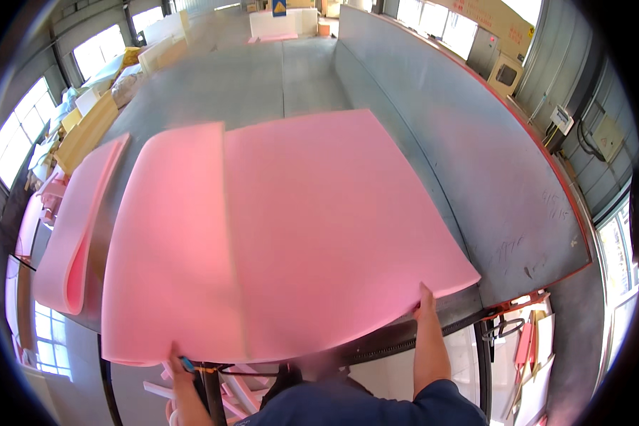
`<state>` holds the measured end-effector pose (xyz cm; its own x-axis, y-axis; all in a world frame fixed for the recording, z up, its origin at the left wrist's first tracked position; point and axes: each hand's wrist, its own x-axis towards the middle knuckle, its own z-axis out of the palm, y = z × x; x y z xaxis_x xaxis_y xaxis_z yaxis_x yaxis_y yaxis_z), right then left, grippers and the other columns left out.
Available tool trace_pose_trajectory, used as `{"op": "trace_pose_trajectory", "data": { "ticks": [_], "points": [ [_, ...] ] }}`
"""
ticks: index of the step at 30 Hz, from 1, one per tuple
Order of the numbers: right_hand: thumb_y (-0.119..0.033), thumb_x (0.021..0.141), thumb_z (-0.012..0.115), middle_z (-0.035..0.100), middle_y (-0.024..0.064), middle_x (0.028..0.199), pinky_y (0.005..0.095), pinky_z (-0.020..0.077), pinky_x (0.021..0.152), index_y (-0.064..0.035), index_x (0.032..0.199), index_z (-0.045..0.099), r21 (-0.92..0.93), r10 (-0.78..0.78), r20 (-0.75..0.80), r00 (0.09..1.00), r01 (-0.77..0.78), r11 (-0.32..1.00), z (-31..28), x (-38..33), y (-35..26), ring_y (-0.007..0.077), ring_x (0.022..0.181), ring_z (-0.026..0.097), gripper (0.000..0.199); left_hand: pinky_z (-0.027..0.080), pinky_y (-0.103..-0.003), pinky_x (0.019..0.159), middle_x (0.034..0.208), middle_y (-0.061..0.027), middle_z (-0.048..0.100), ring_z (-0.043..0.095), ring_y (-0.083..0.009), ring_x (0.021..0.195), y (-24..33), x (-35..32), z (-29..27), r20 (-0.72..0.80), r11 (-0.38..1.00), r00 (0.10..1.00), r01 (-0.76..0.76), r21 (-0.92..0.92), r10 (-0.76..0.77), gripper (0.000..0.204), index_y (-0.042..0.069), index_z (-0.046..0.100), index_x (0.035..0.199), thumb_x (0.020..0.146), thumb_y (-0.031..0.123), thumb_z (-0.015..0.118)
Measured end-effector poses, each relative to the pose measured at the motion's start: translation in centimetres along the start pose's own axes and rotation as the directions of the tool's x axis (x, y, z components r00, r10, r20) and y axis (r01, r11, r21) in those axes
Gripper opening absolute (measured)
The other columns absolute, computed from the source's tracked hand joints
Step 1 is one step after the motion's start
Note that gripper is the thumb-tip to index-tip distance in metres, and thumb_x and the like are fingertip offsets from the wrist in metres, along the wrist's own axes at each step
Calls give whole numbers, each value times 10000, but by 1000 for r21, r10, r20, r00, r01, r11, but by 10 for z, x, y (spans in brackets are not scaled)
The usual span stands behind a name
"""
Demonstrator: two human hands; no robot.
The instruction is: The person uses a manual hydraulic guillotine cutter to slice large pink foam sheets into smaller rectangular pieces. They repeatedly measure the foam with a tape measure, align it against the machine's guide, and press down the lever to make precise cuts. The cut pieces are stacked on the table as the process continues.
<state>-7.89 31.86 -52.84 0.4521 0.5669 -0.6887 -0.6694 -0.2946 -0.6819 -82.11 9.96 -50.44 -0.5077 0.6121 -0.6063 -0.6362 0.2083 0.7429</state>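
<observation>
Your right hand [424, 302] pinches the near right corner of the large pink foam sheet [334, 227]; your left hand [179, 366] grips the near edge of the narrower pink foam sheet [170, 248] beside it. Both lie on the grey metal table [476, 156], overhanging its near edge. Risk: the flexible sheets are held only at their edges, so they could sag, fold or slip apart. The folded pink foam strip [74, 234] at left lies near the table's side and could be knocked off.

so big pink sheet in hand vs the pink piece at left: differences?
The large pink foam sheet lies spread flat, gripped at its near edge by the left hand and right hand. The folded pink foam strip is narrower, doubled over, and untouched. Both are pink foam on the metal table.
</observation>
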Motion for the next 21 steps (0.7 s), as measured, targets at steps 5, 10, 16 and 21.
{"op": "trace_pose_trajectory", "data": {
  "ticks": [5,10,16,21],
  "points": [
    [-75,767,647,570,47,941,306,495,665,-64,1145,541,-126,-585,268,766,630,767,169,-36,-192,157,799,572,393,464,-313,682,952,-8,570,525,-151,802,243,61,199,253,783,780,-611,114,572,351,125,601,1128,945,422,570],
    [-101,784,707,599,63,798,274,441,534,18,918,636,393,-811,322,489,711,584,215,-171,-323,156,666,584,193,496,-268,564,694,47,536,534,-107,599,471,-24,314,243,654,614,-743,-144,751,132,152,592,812,886,245,650],
    [-119,862,641,588,162,1186,379,536,878,115,1302,459,307,-764,171,623,703,642,74,-124,-219,269,1064,608,531,489,-420,986,1348,-133,527,540,-272,1212,269,-99,176,104,501,490,-847,-180,865,544,23,408,1418,990,354,468],
    [-130,862,677,628,111,1092,351,535,677,24,1232,549,192,-564,59,824,545,816,29,-12,-93,225,892,644,421,534,-336,775,1097,-47,636,625,-180,947,95,3,139,154,911,911,-400,105,382,481,68,536,1287,913,345,654]
  ]
}}
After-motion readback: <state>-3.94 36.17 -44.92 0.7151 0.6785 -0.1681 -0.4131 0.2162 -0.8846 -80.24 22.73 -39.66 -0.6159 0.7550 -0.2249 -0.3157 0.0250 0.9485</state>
